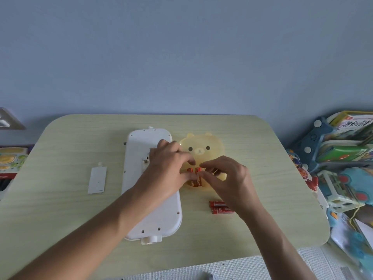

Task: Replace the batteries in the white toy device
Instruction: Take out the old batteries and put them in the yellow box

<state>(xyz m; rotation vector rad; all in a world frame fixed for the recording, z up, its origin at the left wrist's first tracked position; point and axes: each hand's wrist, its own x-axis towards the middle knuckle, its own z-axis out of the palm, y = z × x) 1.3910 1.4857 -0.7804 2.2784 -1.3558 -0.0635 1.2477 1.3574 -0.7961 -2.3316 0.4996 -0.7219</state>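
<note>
Both hands meet over the bear-shaped dish (pixel 201 147): left hand (pixel 169 168) and right hand (pixel 228 178) apparently pinch upright red batteries (pixel 194 177), just right of the white toy device (pixel 153 199).

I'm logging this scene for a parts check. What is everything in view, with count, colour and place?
white toy device: one, white, face down at table centre.
battery cover: one, white, on the table left of the device.
bear-shaped dish: one, translucent yellow, right of the device.
held batteries: two, red, over the dish's near edge.
loose batteries: two, red, on the table nearer the person.
table: one, pale green.
toys and books: several, multicoloured, far right.
left hand: grip on the held batteries.
right hand: pinches them too.
</note>
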